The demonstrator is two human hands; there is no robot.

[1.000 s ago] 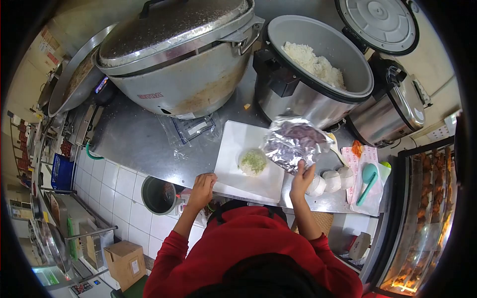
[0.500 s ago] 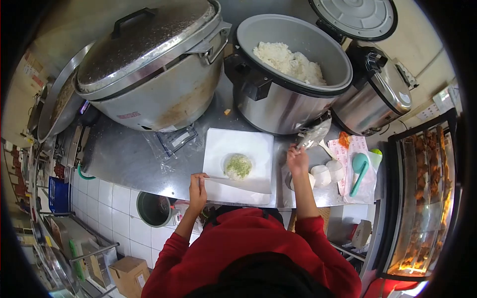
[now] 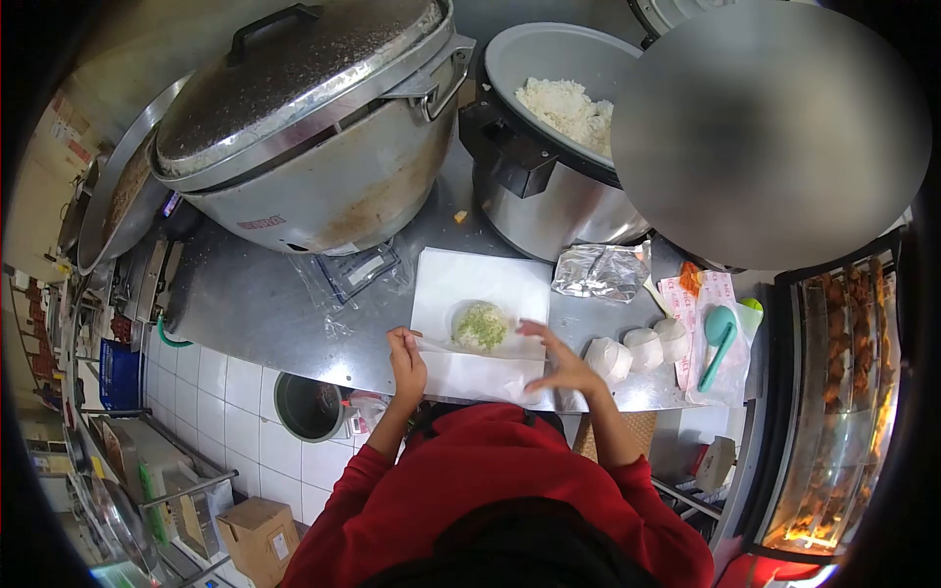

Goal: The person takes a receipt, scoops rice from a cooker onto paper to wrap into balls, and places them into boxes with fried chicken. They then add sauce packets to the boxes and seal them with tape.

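Note:
A sheet of white wrapping paper (image 3: 436, 279) lies on the steel counter before me, its near edge folded up. On it sits a small mound of white rice with green shreds (image 3: 480, 326). My left hand (image 3: 408, 365) pinches the folded edge at the left side. Over the paper's right edge is my right hand (image 3: 564, 365), fingers spread and holding nothing. A crumpled foil sheet (image 3: 603, 271) rests just beyond the paper's right side. Several round white paper-wrapped bundles (image 3: 608, 361) stand in a row to the right of my right hand.
An open cooker of rice (image 3: 569, 201) and a large lidded metal pot (image 3: 323, 186) stand behind. At right, a green rice paddle (image 3: 718, 348) lies on printed paper (image 3: 691, 294), near a lit food display case (image 3: 833, 392). A grey blur hides the upper right.
My right hand has left the foil and moved left to the paper, its fingers opening. The foil now lies flatter on the counter. My left hand still grips the paper; the view has shifted slightly.

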